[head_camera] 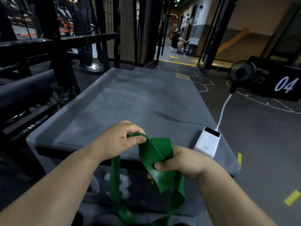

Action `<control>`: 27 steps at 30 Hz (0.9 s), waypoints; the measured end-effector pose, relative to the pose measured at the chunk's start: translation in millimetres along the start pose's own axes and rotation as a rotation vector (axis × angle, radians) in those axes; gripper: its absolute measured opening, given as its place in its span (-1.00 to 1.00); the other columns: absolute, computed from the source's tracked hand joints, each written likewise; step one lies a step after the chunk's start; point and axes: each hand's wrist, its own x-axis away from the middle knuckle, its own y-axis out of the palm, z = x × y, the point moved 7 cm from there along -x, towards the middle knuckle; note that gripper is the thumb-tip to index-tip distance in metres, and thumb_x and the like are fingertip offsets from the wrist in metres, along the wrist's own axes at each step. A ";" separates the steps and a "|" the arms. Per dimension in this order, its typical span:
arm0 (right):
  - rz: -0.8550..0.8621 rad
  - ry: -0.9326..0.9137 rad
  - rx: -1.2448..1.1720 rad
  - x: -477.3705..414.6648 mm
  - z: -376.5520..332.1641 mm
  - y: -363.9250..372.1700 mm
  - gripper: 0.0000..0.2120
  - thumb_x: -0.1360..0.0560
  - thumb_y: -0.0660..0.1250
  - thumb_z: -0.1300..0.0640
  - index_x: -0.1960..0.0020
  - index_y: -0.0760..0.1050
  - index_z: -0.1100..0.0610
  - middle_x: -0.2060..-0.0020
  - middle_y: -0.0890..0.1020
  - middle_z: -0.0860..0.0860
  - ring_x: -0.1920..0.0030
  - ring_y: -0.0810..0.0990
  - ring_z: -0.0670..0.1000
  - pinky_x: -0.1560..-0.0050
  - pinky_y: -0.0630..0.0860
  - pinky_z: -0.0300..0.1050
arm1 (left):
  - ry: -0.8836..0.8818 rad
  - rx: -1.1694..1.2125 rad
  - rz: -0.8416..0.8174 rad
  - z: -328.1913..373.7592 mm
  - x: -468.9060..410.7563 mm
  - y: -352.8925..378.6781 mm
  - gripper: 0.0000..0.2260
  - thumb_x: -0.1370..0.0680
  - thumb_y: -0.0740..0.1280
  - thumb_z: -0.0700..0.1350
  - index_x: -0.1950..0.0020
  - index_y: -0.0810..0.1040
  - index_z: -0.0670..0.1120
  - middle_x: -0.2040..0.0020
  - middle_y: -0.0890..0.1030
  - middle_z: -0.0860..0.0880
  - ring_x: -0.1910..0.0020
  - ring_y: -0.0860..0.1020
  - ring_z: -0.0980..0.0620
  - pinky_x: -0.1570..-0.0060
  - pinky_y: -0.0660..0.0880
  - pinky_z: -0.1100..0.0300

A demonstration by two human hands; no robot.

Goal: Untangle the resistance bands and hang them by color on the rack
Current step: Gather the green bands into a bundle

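Observation:
A wide green resistance band [151, 154] loops between both hands above the near edge of a grey soft box [135, 103]. My left hand [120, 139] pinches the band's upper fold between thumb and fingers. My right hand [180, 162] grips a lower fold, thumb on top. The rest of the band hangs down in twisted loops toward the bottom of the view. A black metal rack [53, 44] stands at the left; no bands show on it.
A white power bank [207, 142] lies on the box's right edge, cabled to a small black fan [241, 74]. A black soft box marked 04 [280, 82] sits at the right. A person [177, 41] sits far down the corridor. A weight plate [93, 67] lies by the rack.

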 end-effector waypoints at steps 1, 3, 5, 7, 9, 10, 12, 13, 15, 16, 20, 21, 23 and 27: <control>-0.016 0.005 -0.011 1.3 -0.2 0.3 -0.83 -0.43 0.32 0.30 0.08 0.66 0.14 0.15 0.70 0.09 0.14 0.68 0.06 0.06 0.60 -0.05 | 0.008 0.047 -0.032 0.6 0.8 2.3 -0.90 -0.54 0.38 -0.03 0.16 0.59 0.16 0.13 0.59 0.11 -0.02 0.50 0.23 -0.01 0.36 0.44; -0.038 -0.005 -0.005 3.1 -0.9 -1.0 -0.82 -0.43 0.33 0.31 0.06 0.65 0.13 0.14 0.70 0.08 0.12 0.68 0.06 0.01 0.59 -0.02 | 0.015 0.194 -0.093 3.9 2.3 5.6 -0.87 -0.55 0.34 -0.02 0.19 0.59 0.15 0.16 0.60 0.11 0.06 0.55 0.20 -0.01 0.41 0.36; -0.076 -0.013 0.004 3.5 -1.2 0.0 -0.80 -0.41 0.34 0.33 0.05 0.65 0.13 0.12 0.71 0.06 0.09 0.68 0.04 -0.04 0.58 -0.03 | 0.015 0.308 -0.143 7.6 4.1 8.3 -0.88 -0.50 0.33 0.06 0.22 0.60 0.14 0.21 0.61 0.11 0.16 0.56 0.19 0.06 0.44 0.34; -0.104 -0.007 -0.004 2.7 0.1 2.0 -0.75 -0.33 0.40 0.35 0.03 0.64 0.15 0.12 0.71 0.06 0.08 0.68 0.03 -0.07 0.57 -0.01 | 0.027 0.361 -0.167 12.1 5.2 11.5 -0.80 -0.41 0.37 0.22 0.22 0.61 0.12 0.25 0.61 0.09 0.22 0.56 0.19 0.14 0.46 0.34; -0.161 -0.006 -0.017 2.7 -1.4 6.7 -0.68 -0.24 0.41 0.31 0.01 0.62 0.18 0.12 0.71 0.05 0.09 0.67 0.02 -0.09 0.56 -0.01 | 0.040 0.422 -0.156 13.1 4.5 12.5 -0.65 -0.26 0.44 0.36 0.26 0.61 0.10 0.30 0.60 0.07 0.28 0.54 0.18 0.21 0.47 0.34; -0.208 -0.012 -0.014 3.3 -2.6 10.2 -0.66 -0.23 0.39 0.29 -0.02 0.59 0.23 0.12 0.70 0.03 0.09 0.67 0.00 -0.09 0.56 -0.03 | 0.045 0.448 -0.145 13.0 3.9 12.5 -0.60 -0.19 0.47 0.39 0.29 0.60 0.09 0.32 0.59 0.06 0.30 0.53 0.17 0.24 0.46 0.33; -0.286 -0.023 0.002 4.1 -5.9 17.6 -0.51 -0.26 0.44 0.26 -0.15 0.48 0.40 0.11 0.70 0.02 0.08 0.66 -0.01 -0.07 0.55 -0.06 | 0.054 0.477 -0.138 12.2 3.4 13.5 -0.57 -0.12 0.50 0.39 0.33 0.58 0.08 0.36 0.57 0.05 0.34 0.50 0.15 0.30 0.44 0.32; -0.311 -0.023 -0.011 5.2 -7.8 21.4 -0.37 -0.27 0.51 0.19 -0.22 0.39 0.47 0.10 0.70 0.02 0.08 0.66 -0.01 -0.05 0.56 -0.08 | 0.064 0.481 -0.142 12.4 3.3 14.4 -0.56 -0.10 0.51 0.39 0.34 0.57 0.07 0.38 0.55 0.04 0.36 0.48 0.15 0.33 0.42 0.31; -0.340 -0.039 -0.072 6.6 -8.7 27.1 -0.13 -0.30 0.55 -0.13 -0.29 0.31 0.47 0.10 0.69 0.04 0.08 0.67 0.00 0.01 0.59 -0.11 | 0.079 0.490 -0.150 13.1 2.8 16.8 -0.55 -0.10 0.51 0.40 0.36 0.55 0.07 0.41 0.51 0.04 0.38 0.44 0.16 0.36 0.38 0.32; -0.311 -0.035 -0.097 6.9 -7.5 26.5 -0.06 -0.29 0.51 -0.27 -0.29 0.32 0.45 0.12 0.69 0.03 0.11 0.67 -0.01 0.03 0.60 -0.13 | 0.085 0.483 -0.147 13.3 2.0 17.6 -0.55 -0.10 0.50 0.41 0.36 0.55 0.07 0.41 0.50 0.04 0.39 0.43 0.17 0.37 0.37 0.33; -0.269 0.070 -0.068 6.7 2.5 22.7 -0.27 -0.29 0.43 -0.39 -0.04 0.51 0.27 0.23 0.68 0.09 0.31 0.68 0.01 0.23 0.64 -0.12 | 0.079 0.431 -0.108 13.4 -1.4 18.0 -0.51 -0.09 0.43 0.49 0.36 0.56 0.09 0.44 0.50 0.06 0.42 0.43 0.21 0.39 0.35 0.35; -0.273 0.100 -0.060 6.2 4.4 24.3 -0.34 -0.28 0.46 -0.35 0.02 0.53 0.24 0.24 0.66 0.12 0.34 0.67 0.03 0.27 0.64 -0.10 | 0.062 0.452 -0.111 13.8 -1.3 18.7 -0.52 -0.09 0.42 0.50 0.37 0.56 0.10 0.47 0.50 0.08 0.45 0.41 0.23 0.42 0.32 0.38; -0.282 0.124 -0.080 5.7 3.3 28.7 -0.44 -0.27 0.53 -0.25 0.11 0.54 0.24 0.32 0.64 0.12 0.40 0.65 0.04 0.34 0.62 -0.12 | 0.044 0.445 -0.116 14.3 -2.0 21.4 -0.53 -0.13 0.37 0.53 0.37 0.56 0.13 0.48 0.49 0.11 0.47 0.40 0.26 0.44 0.31 0.41; -0.272 0.040 -0.145 7.0 -7.6 29.6 -0.61 -0.22 0.59 -0.14 0.24 0.59 0.15 0.45 0.60 0.08 0.48 0.63 0.01 0.42 0.58 -0.19 | 0.012 0.498 -0.038 10.6 -3.4 28.3 -0.51 -0.25 0.32 0.48 0.24 0.53 0.06 0.40 0.48 0.13 0.39 0.41 0.22 0.34 0.35 0.33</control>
